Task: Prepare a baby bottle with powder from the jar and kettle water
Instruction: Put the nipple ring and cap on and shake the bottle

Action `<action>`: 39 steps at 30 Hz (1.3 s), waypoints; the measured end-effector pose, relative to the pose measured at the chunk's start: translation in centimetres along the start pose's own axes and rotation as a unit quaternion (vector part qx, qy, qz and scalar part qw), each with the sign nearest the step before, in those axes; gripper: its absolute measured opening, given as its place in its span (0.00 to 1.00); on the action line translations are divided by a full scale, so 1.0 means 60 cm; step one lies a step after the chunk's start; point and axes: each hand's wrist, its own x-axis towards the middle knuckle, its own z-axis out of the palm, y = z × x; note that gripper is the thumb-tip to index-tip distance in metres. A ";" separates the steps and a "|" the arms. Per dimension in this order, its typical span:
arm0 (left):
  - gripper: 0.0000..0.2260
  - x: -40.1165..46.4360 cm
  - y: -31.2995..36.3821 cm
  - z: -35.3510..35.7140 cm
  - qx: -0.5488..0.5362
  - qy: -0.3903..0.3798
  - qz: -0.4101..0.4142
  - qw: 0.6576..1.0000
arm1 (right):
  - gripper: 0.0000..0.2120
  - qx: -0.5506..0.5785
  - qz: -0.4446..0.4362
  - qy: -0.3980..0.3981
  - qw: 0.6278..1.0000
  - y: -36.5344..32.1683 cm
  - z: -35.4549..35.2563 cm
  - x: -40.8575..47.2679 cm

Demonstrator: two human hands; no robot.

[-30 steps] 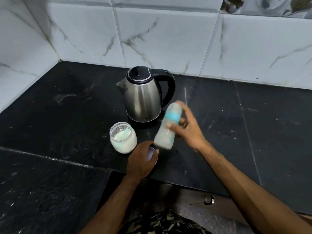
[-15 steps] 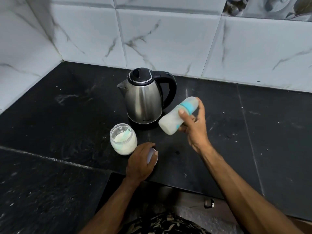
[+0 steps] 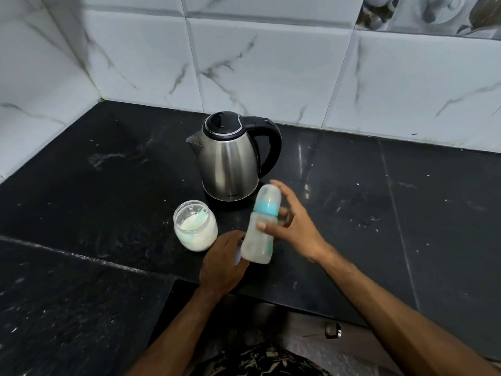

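Note:
My right hand [image 3: 295, 226] grips a baby bottle [image 3: 261, 226] with a teal collar and clear cap, held nearly upright above the black counter [image 3: 108, 191], its body blurred and milky. My left hand [image 3: 223, 263] rests on the counter's front edge, fingers curled over a small pale object, mostly hidden, just left of the bottle's base. An open glass jar [image 3: 195, 226] of white powder with a teal scoop inside stands left of the bottle. Behind them sits a steel kettle [image 3: 230, 164] with a black lid and handle.
White marble-look tiles form the back wall [image 3: 271, 71] and the left wall, meeting in a corner at the far left. A lower dark counter section [image 3: 67, 308] lies at the front left. A small metal fitting [image 3: 333, 330] shows below the counter edge.
The bottle swung from upright a second ago to tilted sideways with its cap up-right, and is now back nearly upright, blurred. My left hand stayed in place over the small object.

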 end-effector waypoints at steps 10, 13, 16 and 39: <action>0.16 -0.001 -0.005 0.007 0.008 0.011 -0.004 1.000 | 0.39 0.029 -0.015 0.032 0.999 -0.001 -0.005 0.008; 0.16 -0.001 -0.005 0.005 0.004 0.007 -0.002 1.000 | 0.41 -0.030 -0.008 -0.049 0.998 0.006 0.001 0.001; 0.18 -0.003 -0.007 0.009 0.013 0.016 -0.010 1.000 | 0.37 0.070 -0.043 0.110 0.991 -0.022 -0.013 0.025; 0.19 -0.002 -0.006 0.012 0.007 0.027 -0.006 1.000 | 0.38 0.121 -0.036 0.137 0.983 -0.021 -0.019 0.032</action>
